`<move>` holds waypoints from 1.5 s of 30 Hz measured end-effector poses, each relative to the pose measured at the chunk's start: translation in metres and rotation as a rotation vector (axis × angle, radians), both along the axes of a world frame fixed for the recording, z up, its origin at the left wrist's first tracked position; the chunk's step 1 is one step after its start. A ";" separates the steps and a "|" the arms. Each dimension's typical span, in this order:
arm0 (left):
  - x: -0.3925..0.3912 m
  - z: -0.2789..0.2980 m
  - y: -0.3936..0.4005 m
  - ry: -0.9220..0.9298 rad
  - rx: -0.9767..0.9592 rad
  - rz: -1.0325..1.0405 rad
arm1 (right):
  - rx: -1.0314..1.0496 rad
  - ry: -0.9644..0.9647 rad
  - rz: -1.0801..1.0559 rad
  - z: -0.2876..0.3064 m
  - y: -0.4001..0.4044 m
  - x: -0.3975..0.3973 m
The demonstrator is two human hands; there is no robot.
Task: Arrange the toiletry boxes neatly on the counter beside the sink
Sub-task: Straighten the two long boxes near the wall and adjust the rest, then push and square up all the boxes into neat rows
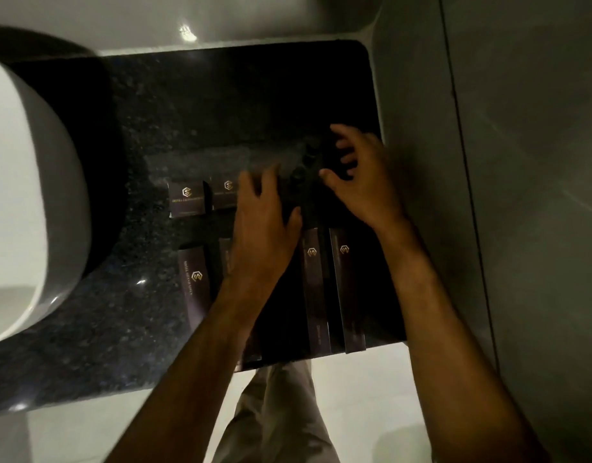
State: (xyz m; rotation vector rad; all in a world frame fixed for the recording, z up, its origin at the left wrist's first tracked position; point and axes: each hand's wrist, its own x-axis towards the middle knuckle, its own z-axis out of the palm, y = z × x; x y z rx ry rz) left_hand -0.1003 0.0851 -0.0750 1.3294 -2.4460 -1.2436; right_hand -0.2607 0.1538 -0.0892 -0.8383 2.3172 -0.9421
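Dark toiletry boxes with gold logos lie on a black tray on the dark granite counter (147,315). Two small boxes (187,199) (225,192) sit at the tray's far left. Long boxes lie nearer me: one at the left (196,282), two at the right (316,289) (349,289). My left hand (264,225) rests flat over the tray's middle, fingers apart, covering another long box. My right hand (361,177) hovers with spread fingers over several small dark bottles (304,162) at the tray's far right. Neither hand visibly grips anything.
A white basin (37,202) stands at the left on the counter. A grey wall (488,162) runs close along the right side. The counter's front edge is near me, with pale floor (364,396) and my trouser leg below.
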 end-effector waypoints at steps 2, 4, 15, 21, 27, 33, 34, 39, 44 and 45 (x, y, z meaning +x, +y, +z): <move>-0.015 -0.007 -0.008 -0.054 0.022 -0.040 | 0.060 0.036 0.086 -0.013 -0.019 -0.009; -0.023 -0.014 -0.013 -0.068 0.006 -0.059 | 0.042 0.102 0.112 -0.020 -0.028 -0.010; -0.028 -0.028 -0.015 -0.022 -0.089 -0.097 | -0.051 0.187 -0.014 -0.033 0.032 0.013; -0.029 -0.028 -0.013 -0.038 -0.097 -0.107 | -0.068 0.188 -0.043 -0.036 0.032 0.014; -0.029 -0.031 -0.012 -0.046 -0.138 -0.111 | -0.075 0.201 -0.050 -0.041 0.030 0.012; -0.027 -0.027 -0.012 -0.035 -0.085 -0.122 | -0.047 0.161 -0.035 -0.033 0.031 0.015; -0.025 -0.023 -0.012 -0.002 -0.044 -0.107 | -0.043 0.139 -0.031 -0.028 0.034 0.016; 0.044 0.009 -0.006 0.182 -0.040 0.075 | -0.105 0.205 -0.153 0.017 0.067 0.058; 0.172 0.015 0.007 -0.005 -0.155 0.187 | -0.001 -0.015 0.144 0.046 0.090 0.168; 0.191 0.013 0.009 -0.065 -0.122 0.157 | 0.054 -0.061 0.206 0.047 0.091 0.188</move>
